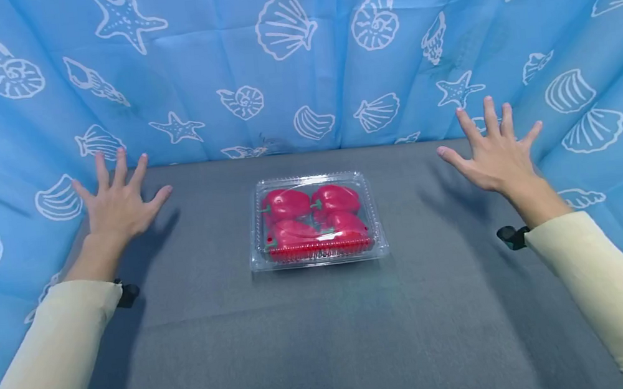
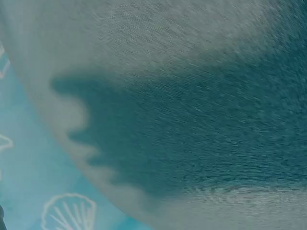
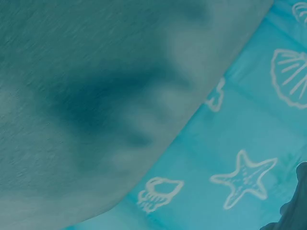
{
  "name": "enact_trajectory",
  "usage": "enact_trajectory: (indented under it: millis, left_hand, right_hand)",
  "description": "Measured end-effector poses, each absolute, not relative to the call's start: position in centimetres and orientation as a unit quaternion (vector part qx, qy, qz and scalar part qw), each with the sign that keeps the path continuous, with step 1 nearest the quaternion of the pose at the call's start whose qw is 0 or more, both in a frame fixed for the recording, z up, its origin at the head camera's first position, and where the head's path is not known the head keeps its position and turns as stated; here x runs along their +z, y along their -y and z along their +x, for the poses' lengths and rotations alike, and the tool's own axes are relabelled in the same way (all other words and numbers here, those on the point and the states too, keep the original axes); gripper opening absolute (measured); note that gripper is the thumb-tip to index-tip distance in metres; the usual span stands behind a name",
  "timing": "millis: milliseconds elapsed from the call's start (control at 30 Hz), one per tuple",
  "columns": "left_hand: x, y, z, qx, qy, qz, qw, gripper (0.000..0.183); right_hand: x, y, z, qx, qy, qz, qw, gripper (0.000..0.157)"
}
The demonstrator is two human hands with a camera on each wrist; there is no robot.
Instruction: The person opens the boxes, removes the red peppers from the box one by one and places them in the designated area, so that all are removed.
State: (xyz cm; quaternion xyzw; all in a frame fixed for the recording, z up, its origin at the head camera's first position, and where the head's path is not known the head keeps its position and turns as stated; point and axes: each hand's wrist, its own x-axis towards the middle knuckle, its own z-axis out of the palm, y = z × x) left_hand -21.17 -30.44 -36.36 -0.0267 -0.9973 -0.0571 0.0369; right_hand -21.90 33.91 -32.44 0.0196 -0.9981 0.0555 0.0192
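1. Pale sleeves, the left sleeve point(image 1: 50, 351) and the right sleeve point(image 1: 609, 297), reach in from your two lower corners, with a dark wrist device point(image 1: 128, 295) beside the left cuff and another dark device point(image 1: 513, 237) by the right one.
2. Your left hand point(image 1: 117, 207) shows its back, fingers and thumb spread wide, touching nothing; its shadow falls on the table to its right.
3. Your right hand point(image 1: 494, 158) is likewise splayed, back upward, thumb towards the middle, with nothing held.
4. Between your hands, well apart from both, a clear plastic container point(image 1: 320, 260) sits on the grey table point(image 1: 303, 345), towards its far edge.
5. Inside it, under the clear top, you have four red peppers point(image 1: 337, 198) in two rows, some green stems showing.
6. Behind hangs a blue curtain point(image 1: 335, 4) printed with white shells and starfish.
7. Your left wrist view shows a finger-edged shadow point(image 2: 168, 129) on grey cloth; the right wrist view's shadow point(image 3: 110, 96) is blurrier.
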Motion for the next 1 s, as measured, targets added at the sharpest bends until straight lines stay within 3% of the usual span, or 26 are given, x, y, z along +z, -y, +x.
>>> enact_trajectory:
  millis: [1000]
  left_hand:
    - [-35.1, 22.3, -18.6, -0.052, 0.976, -0.183, 0.108, 0.078]
  right_hand:
    - [-31.5, -23.6, -18.7, 0.023, 0.973, 0.214, 0.085, 0.083]
